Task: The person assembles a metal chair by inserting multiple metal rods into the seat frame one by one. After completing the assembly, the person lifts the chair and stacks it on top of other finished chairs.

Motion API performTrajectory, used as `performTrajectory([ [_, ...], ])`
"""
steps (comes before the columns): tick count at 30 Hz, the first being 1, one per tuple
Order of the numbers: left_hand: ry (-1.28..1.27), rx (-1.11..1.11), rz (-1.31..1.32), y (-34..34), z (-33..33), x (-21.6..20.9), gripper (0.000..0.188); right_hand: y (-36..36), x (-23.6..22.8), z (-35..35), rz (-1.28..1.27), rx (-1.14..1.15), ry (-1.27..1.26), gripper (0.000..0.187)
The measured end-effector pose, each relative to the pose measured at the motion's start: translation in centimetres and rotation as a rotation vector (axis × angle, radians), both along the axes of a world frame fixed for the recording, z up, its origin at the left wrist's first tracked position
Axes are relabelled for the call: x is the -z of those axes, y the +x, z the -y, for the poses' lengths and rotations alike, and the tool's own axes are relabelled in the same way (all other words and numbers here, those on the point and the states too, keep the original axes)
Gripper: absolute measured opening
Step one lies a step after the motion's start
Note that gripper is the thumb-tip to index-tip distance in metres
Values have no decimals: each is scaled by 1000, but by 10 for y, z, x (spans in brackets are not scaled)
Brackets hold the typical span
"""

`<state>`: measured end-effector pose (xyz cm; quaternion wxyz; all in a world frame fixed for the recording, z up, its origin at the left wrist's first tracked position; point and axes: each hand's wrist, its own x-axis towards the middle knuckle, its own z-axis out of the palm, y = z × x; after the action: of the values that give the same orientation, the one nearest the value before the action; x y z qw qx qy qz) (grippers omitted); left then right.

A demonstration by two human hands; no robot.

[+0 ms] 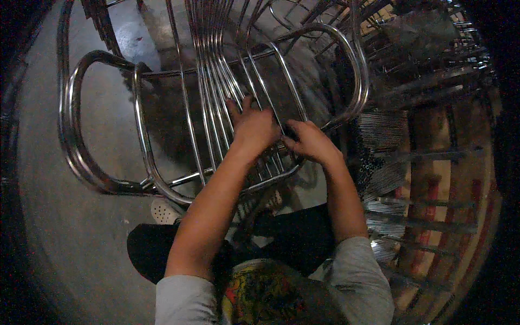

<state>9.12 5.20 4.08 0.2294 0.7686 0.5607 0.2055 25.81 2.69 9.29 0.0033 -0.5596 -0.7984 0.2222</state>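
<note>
Floor point(103, 238) of smooth grey runs down the left side of the frame. Beside it stands a chrome tube frame point(138, 103), its curved left loop point(76, 160) reaching into the left and upper left. A pale shoe point(163, 212) with small holes shows under the lower left of the frame, next to a knee in dark trousers point(154, 246). The chrome piece sits just ahead of the knees, probably so both hands can reach it with bent elbows.

In the upper middle and centre, thin shiny rods point(208, 103) run down across the frame, bunched closely together. The left hand point(254, 127) lies over this bunch, 2 fingers spread apart and pointing up the frame, perhaps to keep neighbouring rods apart or feel their spacing. Whether it grips any rod cannot be told.

Just right of it, the right hand point(309, 141) is at the right edge of the rods, fingers bent inward, perhaps to steady that side; I cannot tell whether they close on metal. Beyond is the right loop point(360, 81). On the far right, metal tubes point(382, 130) lie stacked in bundles, likely for tidy keeping, near beige boards point(444, 181).
</note>
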Motion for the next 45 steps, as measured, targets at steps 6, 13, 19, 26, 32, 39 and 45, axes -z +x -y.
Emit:
performTrajectory([
  [6, -58, -52, -17, 5, -3, 2, 41, -9, -12, 5, 205, 92, -49, 34],
  [13, 45, -132, 107, 4, -3, 4, 37, -7, -12, 8, 185, 65, 64, 39],
  [19, -14, -116, 98, 0, -7, 3, 46, -5, -10, 6, 133, 74, 35, 43],
  [26, 30, -132, 142, 0, -7, 8, 47, -2, -7, 4, 108, 80, 11, 43],
  [32, 84, -165, 154, -1, -7, 13, 48, -1, -4, 2, 101, 78, 23, 40],
  [39, 24, -148, 167, -2, -8, 15, 40, -2, -5, 6, 99, 79, 77, 38],
  [45, 36, -202, 158, 1, -8, 12, 31, -7, -10, 8, 56, 97, 102, 38],
])
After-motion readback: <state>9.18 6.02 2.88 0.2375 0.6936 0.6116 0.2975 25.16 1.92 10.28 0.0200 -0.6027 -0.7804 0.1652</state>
